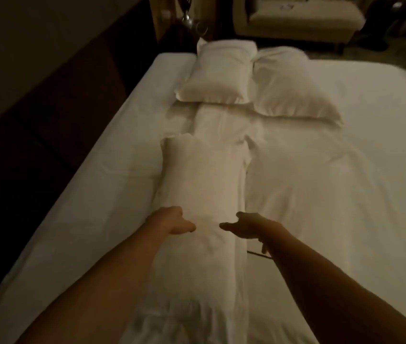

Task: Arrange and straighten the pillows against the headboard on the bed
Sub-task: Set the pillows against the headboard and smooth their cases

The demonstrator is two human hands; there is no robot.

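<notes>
Both hands, left hand [175, 220] and right hand [240, 225], hover with fingers apart over the near pillow [204, 175]. Grab both sides evenly, then lift.

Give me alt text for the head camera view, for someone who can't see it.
Two bare hands, left and right, reach open over a long white pillow lying lengthwise on a white bed. Two more pillows lie side by side at the far end, and the dim room shows a sofa beyond.
</notes>
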